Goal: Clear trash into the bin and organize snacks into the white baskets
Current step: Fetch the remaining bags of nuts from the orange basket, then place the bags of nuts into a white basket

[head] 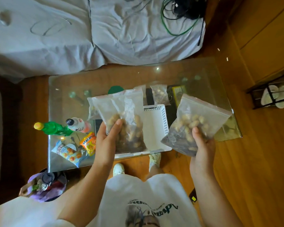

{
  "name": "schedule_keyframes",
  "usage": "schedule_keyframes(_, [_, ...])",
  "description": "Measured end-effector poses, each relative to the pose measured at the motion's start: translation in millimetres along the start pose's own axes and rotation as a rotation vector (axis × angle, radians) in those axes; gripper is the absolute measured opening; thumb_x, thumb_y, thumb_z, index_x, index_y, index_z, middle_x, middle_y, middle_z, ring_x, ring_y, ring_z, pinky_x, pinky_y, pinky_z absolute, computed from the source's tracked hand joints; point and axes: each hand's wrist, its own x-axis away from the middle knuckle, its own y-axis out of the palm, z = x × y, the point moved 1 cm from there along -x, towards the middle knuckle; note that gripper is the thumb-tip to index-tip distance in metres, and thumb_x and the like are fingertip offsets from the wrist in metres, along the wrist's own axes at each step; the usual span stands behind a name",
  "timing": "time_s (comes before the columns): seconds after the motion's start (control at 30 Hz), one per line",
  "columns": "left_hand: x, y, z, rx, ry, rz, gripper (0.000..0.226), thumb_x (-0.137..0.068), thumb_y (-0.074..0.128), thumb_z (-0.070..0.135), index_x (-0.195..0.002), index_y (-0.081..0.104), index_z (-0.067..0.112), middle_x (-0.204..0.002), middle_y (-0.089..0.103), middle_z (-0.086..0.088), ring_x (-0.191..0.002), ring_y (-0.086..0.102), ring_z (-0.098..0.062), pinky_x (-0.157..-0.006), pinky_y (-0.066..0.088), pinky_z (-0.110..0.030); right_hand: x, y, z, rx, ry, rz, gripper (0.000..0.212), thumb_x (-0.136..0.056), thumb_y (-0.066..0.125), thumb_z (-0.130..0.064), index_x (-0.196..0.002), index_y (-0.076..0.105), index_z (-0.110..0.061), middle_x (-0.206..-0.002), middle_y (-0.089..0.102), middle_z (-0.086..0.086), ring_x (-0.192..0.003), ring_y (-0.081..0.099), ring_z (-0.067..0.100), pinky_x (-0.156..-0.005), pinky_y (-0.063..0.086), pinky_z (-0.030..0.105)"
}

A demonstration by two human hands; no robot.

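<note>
While a bag of nuts is held in each grip, left hand (107,138) and right hand (202,145), sorting is underway; lowering into the white basket (156,122) at frame centre is called for.

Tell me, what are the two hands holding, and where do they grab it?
Each holds a clear zip bag of nuts by its full bottom end: left hand one bag, right hand another.
</note>
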Motion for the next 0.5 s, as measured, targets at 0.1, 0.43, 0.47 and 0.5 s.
schedule_keyframes(0.1, [-12.7,35.3,-24.8,0.039,-0.019,0.13,0.013,-0.082,0.062,0.034,-0.094,0.065,0.037,-0.089,0.073,0.017,-0.085,0.069,-0.001,-0.06,0.053,-0.013,-42.3,-6.5,14.0,-0.007,0.072,0.009,0.047,-0.065,0.077,-0.026,-0.11,0.063,-0.031,-0.109,0.07,-0.008,-0.107,0.063,0.016,-0.087,0.05,0.034])
schedule_keyframes(0.43, [-89.3,103.1,-171.6,0.007,-0.208,0.311,0.018,-0.073,0.071,0.023,-0.091,0.066,0.024,-0.077,0.074,0.013,-0.07,0.066,0.005,-0.057,0.05,-0.01,-147.2,9.4,144.1,0.208,0.327,0.019,0.061,-0.073,0.073,-0.032,-0.128,0.048,-0.023,-0.123,0.058,0.008,-0.112,0.058,0.027,-0.093,0.05,0.049])
schedule_keyframes(0.47, [-93.2,105.7,-188.3,-0.012,-0.225,0.306,0.028,-0.071,0.071,0.029,-0.098,0.066,0.025,-0.088,0.073,0.01,-0.079,0.067,0.003,-0.065,0.051,-0.013,-153.5,11.0,157.9,0.201,0.349,0.004,0.06,-0.07,0.073,-0.035,-0.124,0.051,-0.024,-0.118,0.062,0.009,-0.106,0.063,0.027,-0.086,0.054,0.046])
schedule_keyframes(0.5, [-95.5,107.5,-204.0,-0.035,-0.245,0.297,0.034,-0.071,0.07,0.034,-0.104,0.064,0.033,-0.099,0.071,0.011,-0.089,0.065,0.001,-0.074,0.05,-0.018,-159.4,12.0,171.0,0.18,0.373,-0.011,0.056,-0.068,0.073,-0.037,-0.119,0.054,-0.026,-0.113,0.065,0.008,-0.099,0.066,0.027,-0.079,0.057,0.042])
